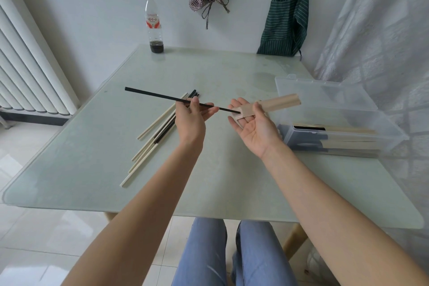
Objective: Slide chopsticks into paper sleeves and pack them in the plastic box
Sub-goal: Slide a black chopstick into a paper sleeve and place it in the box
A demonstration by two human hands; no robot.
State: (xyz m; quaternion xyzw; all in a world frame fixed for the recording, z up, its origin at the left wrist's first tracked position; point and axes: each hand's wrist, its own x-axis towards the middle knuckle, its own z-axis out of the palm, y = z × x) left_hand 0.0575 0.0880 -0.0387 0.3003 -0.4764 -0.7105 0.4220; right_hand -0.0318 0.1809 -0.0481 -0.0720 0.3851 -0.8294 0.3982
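Observation:
My left hand (191,118) pinches a black chopstick (157,95) above the table, its thin tip at the open mouth of a tan paper sleeve (271,105). My right hand (251,123) lies palm up and holds that sleeve between thumb and fingers. Several loose black and pale wooden chopsticks (153,137) lie in a pile on the table under and left of my left hand. A clear plastic box (343,139) stands at the right with its lid (325,93) open; sleeved chopsticks lie inside it.
The glass-topped table (92,169) carries a plastic bottle (153,23) with dark liquid at the far edge. Aprons hang on the back wall. A radiator stands at the left, a curtain at the right. My knees in jeans show below the table's near edge.

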